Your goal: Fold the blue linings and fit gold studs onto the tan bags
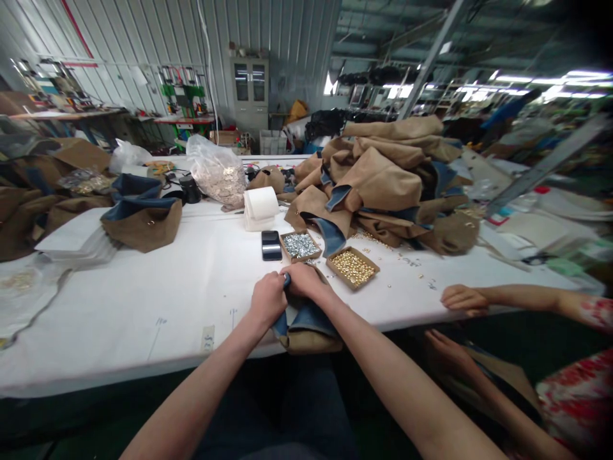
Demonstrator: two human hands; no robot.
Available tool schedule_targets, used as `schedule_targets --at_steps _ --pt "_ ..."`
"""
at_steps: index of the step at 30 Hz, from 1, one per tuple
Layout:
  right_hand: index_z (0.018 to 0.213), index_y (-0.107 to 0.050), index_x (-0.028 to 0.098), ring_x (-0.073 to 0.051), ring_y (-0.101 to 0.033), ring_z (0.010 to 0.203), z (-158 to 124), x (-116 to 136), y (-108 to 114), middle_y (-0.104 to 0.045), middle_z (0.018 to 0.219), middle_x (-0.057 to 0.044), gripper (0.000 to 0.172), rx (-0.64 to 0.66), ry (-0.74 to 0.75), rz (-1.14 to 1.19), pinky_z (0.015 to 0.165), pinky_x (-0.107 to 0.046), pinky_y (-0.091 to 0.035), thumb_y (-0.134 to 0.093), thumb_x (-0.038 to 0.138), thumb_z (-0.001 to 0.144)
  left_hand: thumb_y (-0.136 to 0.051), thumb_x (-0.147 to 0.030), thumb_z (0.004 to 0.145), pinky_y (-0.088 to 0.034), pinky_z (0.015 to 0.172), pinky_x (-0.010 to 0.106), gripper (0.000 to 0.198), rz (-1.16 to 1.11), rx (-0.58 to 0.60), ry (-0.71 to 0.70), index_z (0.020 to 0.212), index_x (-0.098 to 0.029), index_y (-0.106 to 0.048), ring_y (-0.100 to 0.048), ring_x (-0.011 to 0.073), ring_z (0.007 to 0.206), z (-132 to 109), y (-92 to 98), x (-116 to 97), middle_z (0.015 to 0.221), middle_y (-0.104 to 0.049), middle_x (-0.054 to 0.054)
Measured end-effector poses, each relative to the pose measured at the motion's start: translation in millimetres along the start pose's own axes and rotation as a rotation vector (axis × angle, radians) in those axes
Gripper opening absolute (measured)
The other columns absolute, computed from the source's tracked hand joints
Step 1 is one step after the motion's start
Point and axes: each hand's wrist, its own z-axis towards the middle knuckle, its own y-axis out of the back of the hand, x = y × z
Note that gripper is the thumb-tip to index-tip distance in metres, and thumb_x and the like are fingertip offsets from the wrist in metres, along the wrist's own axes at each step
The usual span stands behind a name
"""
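Note:
A tan and blue fabric bag (306, 326) hangs over the near edge of the white table (167, 300). My left hand (267, 299) is closed on the bag's blue top edge. My right hand (306, 281) grips the same edge right beside it, fingers curled. Just beyond my hands stand two small cardboard trays, one with silver studs (300, 245), one with gold studs (353, 267). A black phone (271, 245) lies to the left of the silver tray.
A large heap of tan and blue bags (383, 185) fills the table's far right. Another bag (141, 220), a white roll (261, 207) and a clear sack of metal parts (218, 171) sit further back. Another person's hand (462, 299) rests on the table edge at right.

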Motion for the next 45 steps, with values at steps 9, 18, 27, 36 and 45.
schedule_targets --at_steps 9,18,27,36,45 --pt "0.117 -0.088 0.018 -0.037 -0.081 0.115 6 12 -7 -0.085 0.122 -0.02 0.03 0.052 -0.022 -0.067 0.101 -0.038 -0.061 -0.082 0.022 0.088 -0.064 -0.02 0.096 -0.062 0.096 0.043 0.037 0.043 0.099 0.29 0.13 -0.009 -0.074 -0.075 0.0388 0.124 1 10.7 1 0.137 -0.072 0.029" --pt "0.123 -0.08 0.021 -0.032 -0.08 0.115 -20 12 -17 -0.084 0.121 -0.014 0.031 -0.037 -0.023 -0.103 0.099 -0.035 -0.057 -0.071 0.021 0.093 -0.07 -0.027 0.093 -0.062 0.092 0.041 0.032 -0.019 0.114 0.29 0.119 -0.01 -0.078 -0.078 0.0361 0.111 -2 7.4 12 0.121 -0.078 0.025" --pt "0.118 -0.08 0.025 -0.031 -0.081 0.107 -38 21 -20 -0.086 0.111 -0.01 0.026 -0.084 0.074 -0.103 0.087 -0.032 -0.053 -0.07 0.021 0.094 -0.056 -0.007 0.099 -0.057 0.102 0.041 0.029 -0.008 -0.06 0.185 0.123 -0.013 -0.072 -0.067 0.0317 0.121 -33 -2.2 -5 0.127 -0.069 0.02" --pt "0.113 -0.082 0.028 -0.028 -0.081 0.109 -43 25 -24 -0.087 0.114 -0.005 0.022 -0.019 0.149 -0.064 0.088 -0.031 -0.051 -0.07 0.019 0.097 -0.053 -0.006 0.101 -0.053 0.101 0.047 0.028 0.068 -0.1 0.1 0.122 -0.013 -0.071 -0.065 0.034 0.118 -50 -0.8 -12 0.123 -0.068 0.018" --pt "0.113 -0.078 0.023 -0.026 -0.078 0.112 -57 20 -14 -0.084 0.12 -0.008 0.012 -0.019 0.22 -0.109 0.089 -0.031 -0.048 -0.071 0.026 0.105 -0.084 -0.063 0.094 -0.055 0.107 0.05 0.06 -0.213 0.119 0.132 0.13 -0.016 -0.073 -0.068 0.0406 0.128 -58 39.6 9 0.138 -0.072 0.021"
